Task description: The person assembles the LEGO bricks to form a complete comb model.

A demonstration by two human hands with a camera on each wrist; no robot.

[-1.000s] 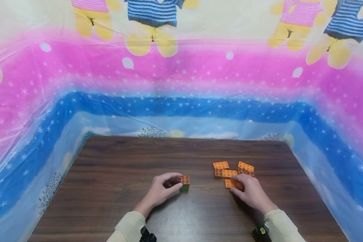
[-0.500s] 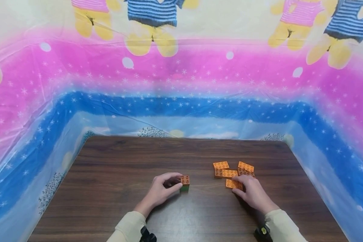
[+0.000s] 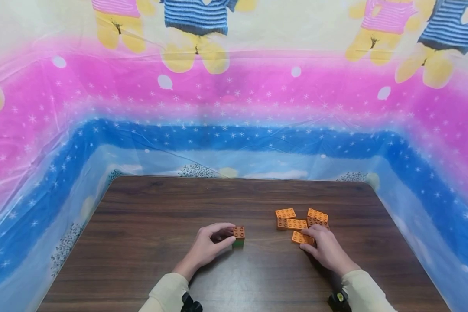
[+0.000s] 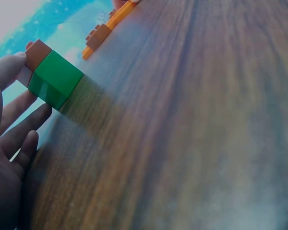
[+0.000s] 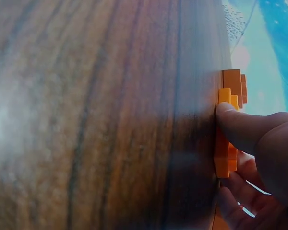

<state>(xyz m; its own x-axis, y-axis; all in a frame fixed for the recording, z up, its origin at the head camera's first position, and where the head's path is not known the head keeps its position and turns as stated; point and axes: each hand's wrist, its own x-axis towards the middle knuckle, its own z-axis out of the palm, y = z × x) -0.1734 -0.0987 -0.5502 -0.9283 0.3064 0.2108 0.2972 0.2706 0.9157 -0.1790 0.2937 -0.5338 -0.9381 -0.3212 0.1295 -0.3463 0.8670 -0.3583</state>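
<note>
My left hand [image 3: 207, 248] pinches a small stack of toy building bricks on the table, thumb on one side and fingers on the other. A brown brick [image 3: 238, 232] tops the stack, with a green block [image 4: 56, 79] below it. To the right, my right hand [image 3: 327, 248] holds a flat orange brick [image 3: 300, 237] low at the tabletop. The right wrist view shows the thumb pressed to the near side of that orange brick [image 5: 222, 153]; the other fingers are partly hidden behind it.
Behind the right hand lie several more orange and brownish bricks [image 3: 297, 223], some touching. One orange brick [image 3: 317, 214] sits just beyond the right fingers. The dark wooden table [image 3: 171, 203] ends at a patterned cloth [image 3: 234, 138] at the back and sides.
The orange brick at my right hand has shifted slightly right and turned a little, with the hand moving along slightly. My left hand and its stack stay in place.
</note>
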